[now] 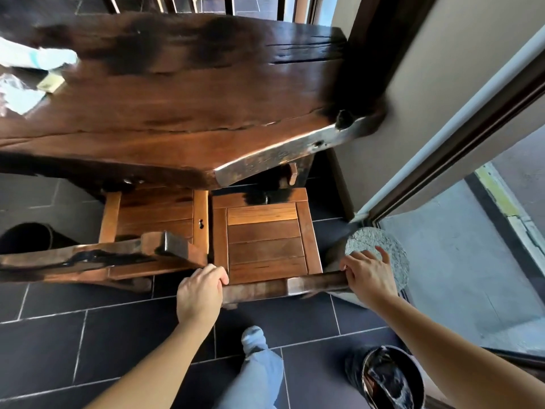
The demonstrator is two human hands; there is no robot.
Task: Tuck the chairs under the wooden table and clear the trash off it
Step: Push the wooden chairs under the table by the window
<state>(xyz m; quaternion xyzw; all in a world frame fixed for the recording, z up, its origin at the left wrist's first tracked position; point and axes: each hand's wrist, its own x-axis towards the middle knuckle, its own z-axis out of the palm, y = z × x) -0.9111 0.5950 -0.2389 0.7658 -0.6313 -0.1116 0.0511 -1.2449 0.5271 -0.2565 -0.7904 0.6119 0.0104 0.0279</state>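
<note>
Slatted wooden chair (265, 240) gripped by both hands.

A thick, dark brown wooden table (165, 93) with a glossy live-edge slab top fills the upper view. Two wooden chairs with slatted seats stand side by side at its near edge, seats partly under the top: the left chair (156, 214) and the right chair (265, 246). Pale crumpled trash (26, 75) lies on the table's far left.
</note>
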